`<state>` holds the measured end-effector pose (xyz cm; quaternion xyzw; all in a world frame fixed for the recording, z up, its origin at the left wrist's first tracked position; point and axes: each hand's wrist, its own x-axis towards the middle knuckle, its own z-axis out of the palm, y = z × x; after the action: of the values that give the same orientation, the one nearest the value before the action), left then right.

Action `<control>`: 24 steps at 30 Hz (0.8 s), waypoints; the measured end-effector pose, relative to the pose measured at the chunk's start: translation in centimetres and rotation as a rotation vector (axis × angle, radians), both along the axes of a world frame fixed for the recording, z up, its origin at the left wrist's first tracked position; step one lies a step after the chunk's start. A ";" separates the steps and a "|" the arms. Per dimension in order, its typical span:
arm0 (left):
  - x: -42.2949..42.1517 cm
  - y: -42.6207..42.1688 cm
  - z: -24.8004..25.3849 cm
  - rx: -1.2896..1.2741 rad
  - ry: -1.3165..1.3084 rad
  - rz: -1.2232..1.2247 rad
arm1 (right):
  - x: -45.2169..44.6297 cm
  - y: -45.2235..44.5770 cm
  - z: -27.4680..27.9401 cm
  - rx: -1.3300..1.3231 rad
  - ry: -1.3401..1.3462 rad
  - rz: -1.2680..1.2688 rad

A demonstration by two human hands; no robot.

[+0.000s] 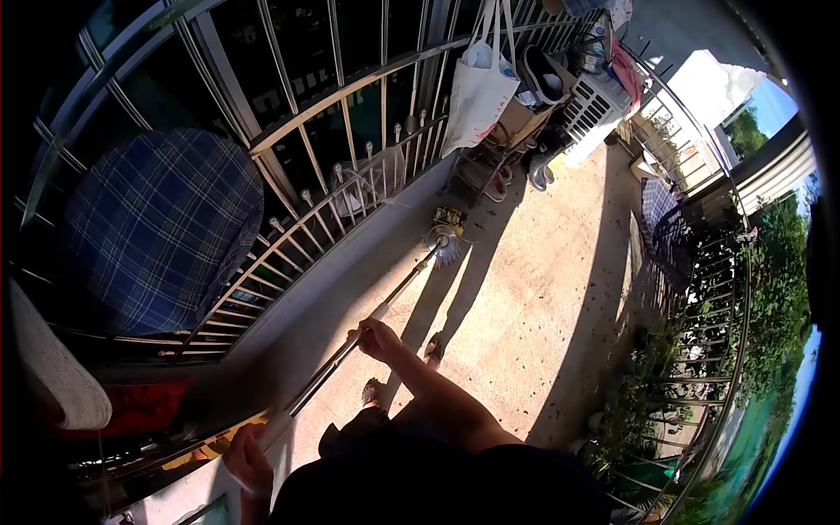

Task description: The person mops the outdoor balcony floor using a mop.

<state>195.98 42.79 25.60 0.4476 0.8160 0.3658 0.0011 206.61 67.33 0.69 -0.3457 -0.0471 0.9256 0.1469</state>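
Note:
A long metal-handled mop (411,278) slants away from me across the floor. Its round head with thin whitish strands (444,248) rests on the floor near the low wall. My right hand (381,339) is wrapped around the middle of the pole. Lower down at the left, my left hand (248,457) closes on the pole's near end. Just beyond the mop head lies a small yellow and dark object (451,216) that I cannot make out. My feet (372,391) are on the floor below the pole.
Metal window bars (297,140) run along the left, with a blue plaid cloth (166,227) and a white tote bag (481,92) hanging there. Shoes (497,188) and a white slatted crate (595,114) stand farther back. A railing with plants (700,350) borders the right. Small dark debris dots the floor (534,306).

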 end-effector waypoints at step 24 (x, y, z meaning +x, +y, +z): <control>13.0 24.6 -8.7 -0.298 -0.602 -0.194 | 26.3 17.8 -5.7 0.020 -0.575 -0.407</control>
<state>208.94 67.40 16.90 0.3902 0.7772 0.3563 0.3417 232.90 85.12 -5.05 -0.5929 -0.0258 0.7417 0.3125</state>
